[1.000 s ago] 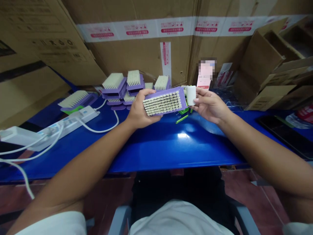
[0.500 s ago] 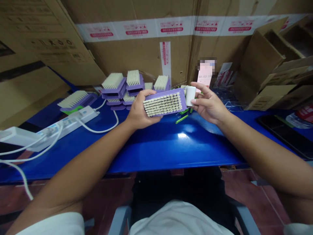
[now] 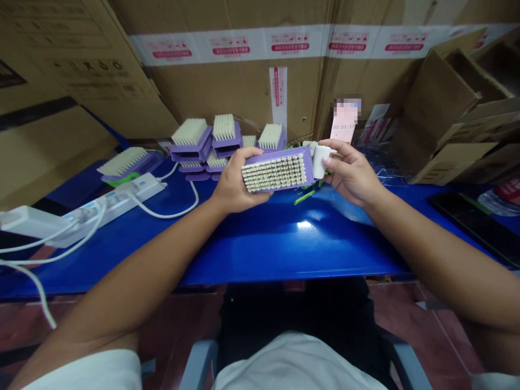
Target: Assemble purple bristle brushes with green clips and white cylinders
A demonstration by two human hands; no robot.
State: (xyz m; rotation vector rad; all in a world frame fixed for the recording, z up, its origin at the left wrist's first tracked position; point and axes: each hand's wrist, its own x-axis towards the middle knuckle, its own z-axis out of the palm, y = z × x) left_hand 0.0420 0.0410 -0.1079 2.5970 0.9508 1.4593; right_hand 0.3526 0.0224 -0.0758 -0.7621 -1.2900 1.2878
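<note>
My left hand (image 3: 235,181) is wrapped round one end of a purple brush (image 3: 278,172), whose pale bristles face me. At the brush's right end, my right hand (image 3: 347,168) grips a small white piece (image 3: 322,161) between thumb and fingers. The white piece sits against the end of the purple body; whether it is joined there I cannot tell. Behind my left hand, several purple brushes with cream bristles (image 3: 189,131) are stacked. Another purple brush (image 3: 125,162) lies farther left with a green part under it.
A white power strip (image 3: 109,208) with cables lies on the blue table (image 3: 252,244) at left. Green pieces (image 3: 304,197) lie behind the held brush. A lit phone (image 3: 344,123) leans at the back, cartons (image 3: 442,108) stand right, and a dark phone-like object (image 3: 473,225) lies near the right edge.
The white piece has tilted and my right fingers have shifted round it, the thumb now on its face. The held brush appears slightly farther right, as does the background.
</note>
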